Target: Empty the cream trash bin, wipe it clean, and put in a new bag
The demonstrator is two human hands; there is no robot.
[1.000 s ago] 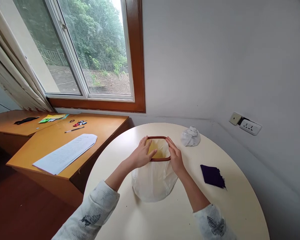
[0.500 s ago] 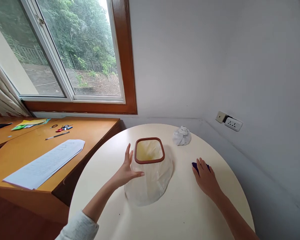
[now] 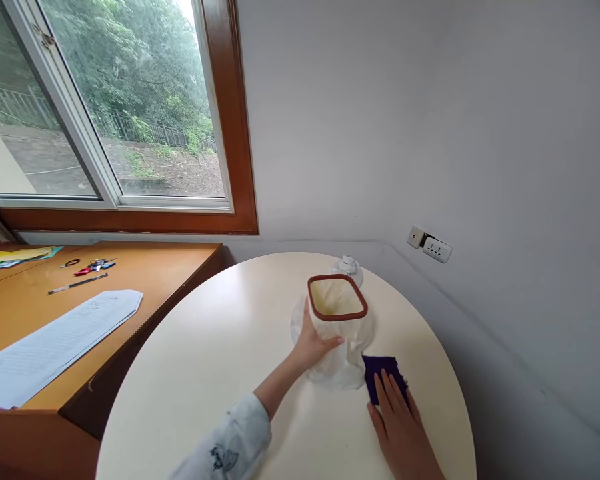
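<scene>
A small trash bin (image 3: 337, 319) with a brown square rim stands upright on the round table, lined with a whitish plastic bag (image 3: 336, 373) that drapes loosely around its outside. My left hand (image 3: 314, 343) is wrapped around the bin's left side, thumb across the front and the other fingers mostly hidden behind. To the right and nearer to me, my right hand (image 3: 397, 420) lies flat on a dark purple cloth (image 3: 380, 368), fingers stretched out and slightly apart. The cloth is spread on the tabletop beside the bag's edge, its near part covered by the fingers.
Behind the bin is a crumpled white bag (image 3: 349, 265), partly hidden. The cream round table (image 3: 195, 367) stands by a wooden desk (image 3: 165, 267) holding papers (image 3: 75, 333), a pen (image 3: 77, 284), scissors (image 3: 87, 269) and coloured sheets. A wall socket (image 3: 437, 249) is at the right.
My left hand has closed on the bin, which has shifted right across the table. My right hand has moved nearer to me, and more of the cloth shows. The view has turned right.
</scene>
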